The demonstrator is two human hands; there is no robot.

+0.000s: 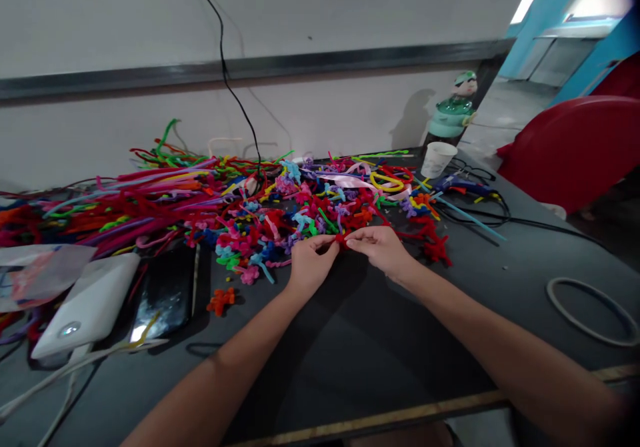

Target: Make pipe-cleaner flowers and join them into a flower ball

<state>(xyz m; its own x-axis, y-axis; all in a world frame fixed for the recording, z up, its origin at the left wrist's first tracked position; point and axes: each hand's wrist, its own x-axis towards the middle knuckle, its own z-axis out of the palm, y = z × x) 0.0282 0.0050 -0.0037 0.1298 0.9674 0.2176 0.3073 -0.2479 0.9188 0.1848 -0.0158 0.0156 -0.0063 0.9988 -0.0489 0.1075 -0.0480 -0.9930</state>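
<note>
**Small red fuzzy piece pinched between two hands at the edge of a colourful heap**

A small red fuzzy piece point(341, 241) is held between the fingertips of both hands, at the near edge of a heap of fuzzy flowers point(300, 220) on the dark table point(370, 360). By the left hand point(313, 260) it is gripped from the left, with the thumb and index finger brought together and the other fingers curled under. By the right hand point(380, 250) it is pinched from the right, with the thumb and index finger extended and the back of the hand turned upward. The exact shape of the piece is mostly hidden by the fingers.

The left forearm point(235, 367) is slanted up and rightward from the bottom edge; the right forearm point(480, 327) is stretched up and leftward from the lower right. The two hands are set close together, fingertips nearly meeting, while the forearms are spread well apart. An orange fuzzy piece point(221, 301) is seen lying apart from the heap, left of the left hand, near a black phone point(167, 293).
</note>
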